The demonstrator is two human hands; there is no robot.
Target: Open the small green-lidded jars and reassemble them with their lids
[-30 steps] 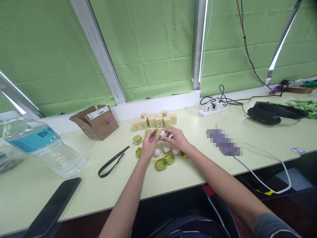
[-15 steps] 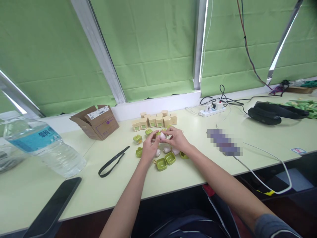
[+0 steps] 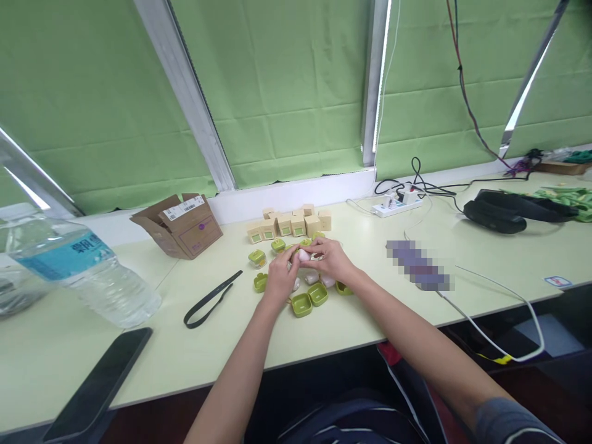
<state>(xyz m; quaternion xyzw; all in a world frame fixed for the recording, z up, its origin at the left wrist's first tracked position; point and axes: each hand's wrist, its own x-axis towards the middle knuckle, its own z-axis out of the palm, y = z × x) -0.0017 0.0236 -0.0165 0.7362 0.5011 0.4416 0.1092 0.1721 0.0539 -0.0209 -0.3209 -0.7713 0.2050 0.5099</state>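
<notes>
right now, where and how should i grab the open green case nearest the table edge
Probably best pinch the open green case by the near half's raised outer walls, coming from your side: it lies opened flat, cavities up, with white pieces close behind it.

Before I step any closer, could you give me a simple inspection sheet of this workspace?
Surface: pale table, bare toward its front edge in places.
Job's things: open green cups near the hands; small beige boxes grouped behind.
Clutter: water bottle, phone and black strap on the left; opened cardboard box farther back.
Hands: left hand and right hand both hold one pale rounded piece in their fingers.
Cables: white cable loops past the front edge; plugs sit in a power strip.
Surroundings: green blinds behind.
</notes>
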